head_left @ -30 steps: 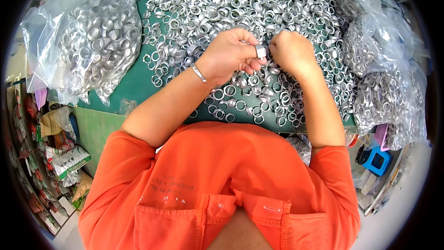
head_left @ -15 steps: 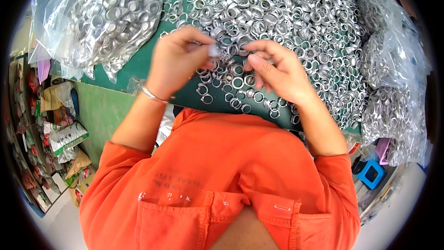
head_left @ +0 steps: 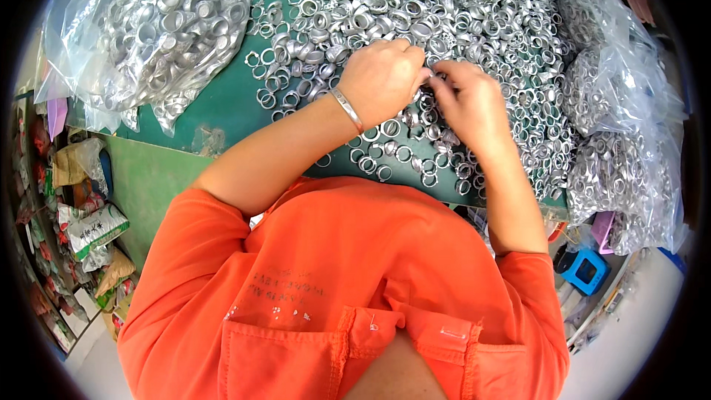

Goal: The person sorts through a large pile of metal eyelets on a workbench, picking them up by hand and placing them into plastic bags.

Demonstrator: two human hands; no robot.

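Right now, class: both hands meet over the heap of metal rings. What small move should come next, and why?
Probably draw the hands apart a little: the left hand and right hand pinch together at one spot over the rings, hiding what they hold; whether the grip has a ring cannot be told.

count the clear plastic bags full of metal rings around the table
3 can be made out: one large bag at the upper left, one bag at the upper right, another below it at the right edge. More may be hidden outside the view.
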